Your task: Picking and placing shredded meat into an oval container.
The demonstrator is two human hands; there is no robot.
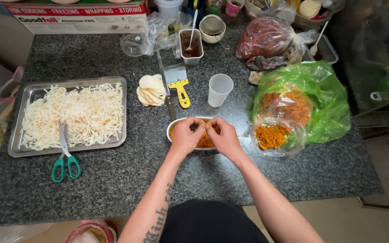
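Over the oval metal dish (176,123) of orange shreds at the bench's (293,175) near edge, I see my left hand (186,136) and right hand (223,137) pinching shreds together; much remains bagged (273,135) alongside.

A dark speckled stone counter (113,180) is carrying a metal tray (28,150) of pale shreds, green-handled scissors (65,157) leaning over its rim, a yellow-handled scraper (179,85), a white cup (219,89), a small bowl (173,128), and a green plastic bag (320,103).
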